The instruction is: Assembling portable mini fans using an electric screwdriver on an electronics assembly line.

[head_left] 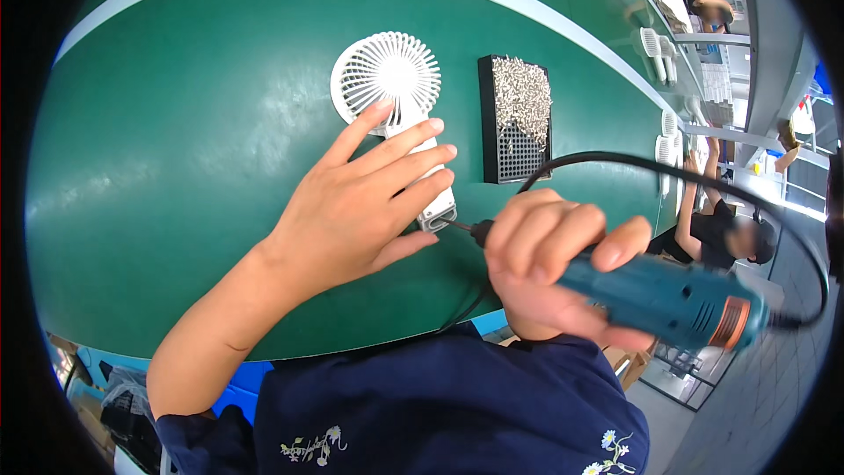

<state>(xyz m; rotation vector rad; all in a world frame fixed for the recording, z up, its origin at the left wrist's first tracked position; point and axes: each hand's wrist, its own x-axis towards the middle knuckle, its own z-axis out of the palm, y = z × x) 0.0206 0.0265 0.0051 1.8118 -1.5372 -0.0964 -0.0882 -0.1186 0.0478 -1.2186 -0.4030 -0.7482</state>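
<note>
A white handheld fan [393,79] lies on the green tabletop, its round slatted head pointing away from me. My left hand [360,180] rests flat over the fan's handle with the fingers spread, pressing it to the table. In my right hand [554,255] is a teal electric screwdriver [673,299], held sideways with the fingers wrapped round it. Its thin bit meets the near end of the handle, at a grey-rimmed opening [437,220]. Whether a screw sits on the bit's tip is too small to tell.
Right of the fan stands a black tray [489,123] of many small screws, part of its holed grid bare. The screwdriver's black cable [668,163] arcs across the right side. More white fans [655,48] lie along the far right, where two people work.
</note>
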